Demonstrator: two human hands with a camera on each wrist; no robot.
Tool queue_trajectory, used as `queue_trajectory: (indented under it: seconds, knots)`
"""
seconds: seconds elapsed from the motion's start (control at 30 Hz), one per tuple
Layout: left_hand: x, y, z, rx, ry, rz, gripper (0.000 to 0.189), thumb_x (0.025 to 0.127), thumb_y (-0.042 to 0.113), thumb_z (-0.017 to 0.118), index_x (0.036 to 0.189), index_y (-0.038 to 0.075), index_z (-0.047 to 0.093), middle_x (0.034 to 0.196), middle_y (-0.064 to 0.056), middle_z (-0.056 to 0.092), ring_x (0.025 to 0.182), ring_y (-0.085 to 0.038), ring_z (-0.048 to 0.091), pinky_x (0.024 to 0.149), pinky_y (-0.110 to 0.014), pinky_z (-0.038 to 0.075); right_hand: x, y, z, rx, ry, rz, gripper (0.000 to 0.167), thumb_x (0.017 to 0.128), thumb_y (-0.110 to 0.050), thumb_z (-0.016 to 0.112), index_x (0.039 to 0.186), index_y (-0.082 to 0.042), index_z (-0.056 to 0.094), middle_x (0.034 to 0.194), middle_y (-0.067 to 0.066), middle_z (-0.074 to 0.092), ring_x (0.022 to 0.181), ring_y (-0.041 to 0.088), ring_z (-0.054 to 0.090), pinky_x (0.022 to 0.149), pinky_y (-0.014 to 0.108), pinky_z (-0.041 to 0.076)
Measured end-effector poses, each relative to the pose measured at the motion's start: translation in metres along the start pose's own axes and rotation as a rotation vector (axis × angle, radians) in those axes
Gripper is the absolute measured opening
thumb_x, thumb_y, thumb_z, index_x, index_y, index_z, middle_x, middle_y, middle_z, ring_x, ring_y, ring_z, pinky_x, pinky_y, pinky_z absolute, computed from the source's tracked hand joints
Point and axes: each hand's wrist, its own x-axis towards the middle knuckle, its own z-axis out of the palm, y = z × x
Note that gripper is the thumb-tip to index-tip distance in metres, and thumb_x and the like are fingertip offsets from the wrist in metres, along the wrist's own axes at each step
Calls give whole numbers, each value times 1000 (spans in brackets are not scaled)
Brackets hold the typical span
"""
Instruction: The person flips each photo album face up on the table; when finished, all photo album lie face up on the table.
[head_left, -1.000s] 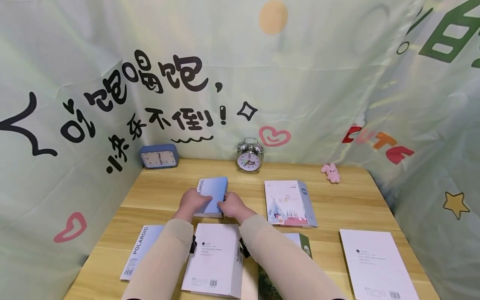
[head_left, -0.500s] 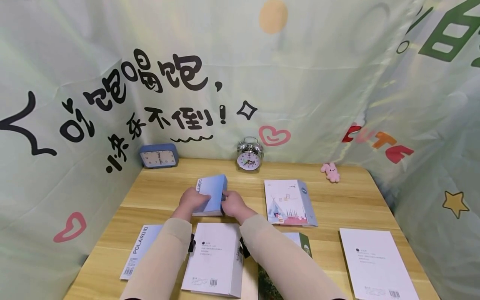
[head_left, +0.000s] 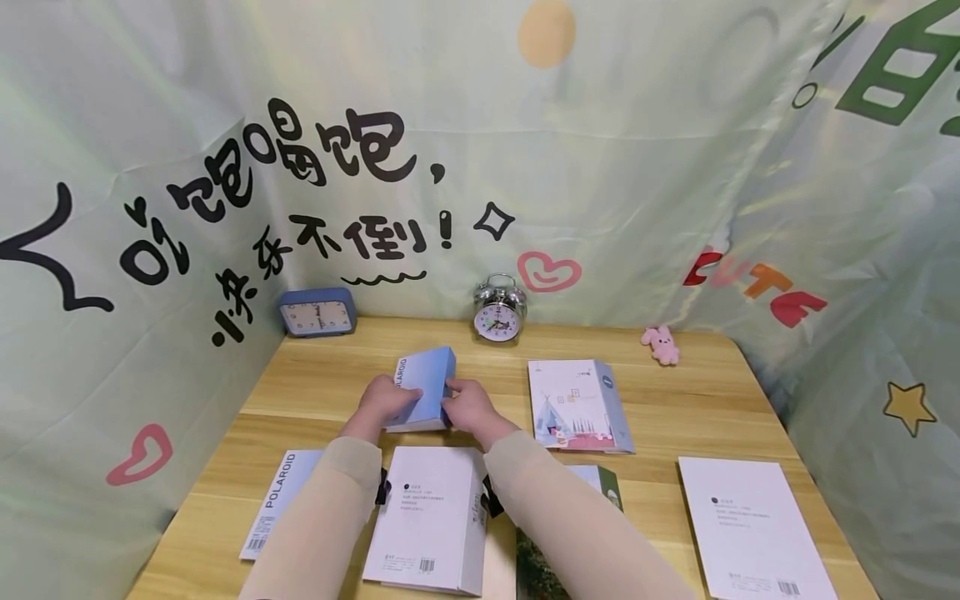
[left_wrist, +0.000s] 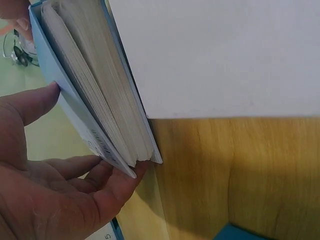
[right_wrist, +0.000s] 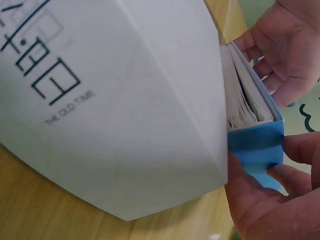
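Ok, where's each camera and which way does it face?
Head: on the head, looking forward and down at the table; left hand, right hand, sleeves show.
Left wrist: on that wrist, facing the blue book; left hand large, right partly at top left.
Right wrist: on that wrist, facing a white book and the blue book; both hands show.
Both wrist views share the blue book.
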Motion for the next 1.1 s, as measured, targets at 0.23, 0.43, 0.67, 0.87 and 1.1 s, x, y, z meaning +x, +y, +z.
queue_trajectory:
  seconds: [0.23, 0.43, 0.67, 0.87, 1.1]
  knots:
    - [-2, 8, 7, -35, 2, 88, 63, 102, 30, 68, 144, -14, 52, 143, -34, 57, 130, -47, 57, 109, -57, 48, -8, -1, -12, 82, 41, -25, 49, 103, -10, 66, 149, 3, 56, 143, 25, 60, 116, 34, 66, 93, 45, 60]
    - [-6, 11, 11, -57, 0, 71, 64, 104, 37, 66, 146, -11, 54, 146, -32, 56, 132, -46, 56, 111, -57, 47, -10, -2, -17, 113, 48, -30, 49, 103, -11, 67, 149, 3, 56, 134, 25, 63, 109, 32, 67, 83, 39, 60]
    - [-10, 11, 14, -102, 16, 74, 80, 100, 52, 68, 145, -12, 53, 143, -33, 57, 127, -44, 59, 107, -55, 50, -13, -6, -19, 99, 48, -27, 52, 103, -16, 68, 149, 6, 54, 129, 26, 65, 107, 32, 67, 86, 42, 61]
    - [-13, 12, 14, -153, -7, 35, 98, 93, 68, 69, 149, -11, 50, 145, -33, 55, 128, -43, 58, 107, -55, 51, -16, -10, -19, 88, 28, -20, 51, 104, -19, 69, 144, 11, 56, 124, 24, 69, 104, 29, 70, 88, 42, 61]
    - [-19, 19, 13, -137, 0, 21, 105, 87, 79, 67, 146, -7, 55, 137, -28, 61, 121, -40, 62, 102, -55, 54, -17, -12, -19, 102, 30, -27, 40, 103, -22, 71, 130, 8, 69, 104, 16, 73, 85, 20, 67, 71, 31, 58]
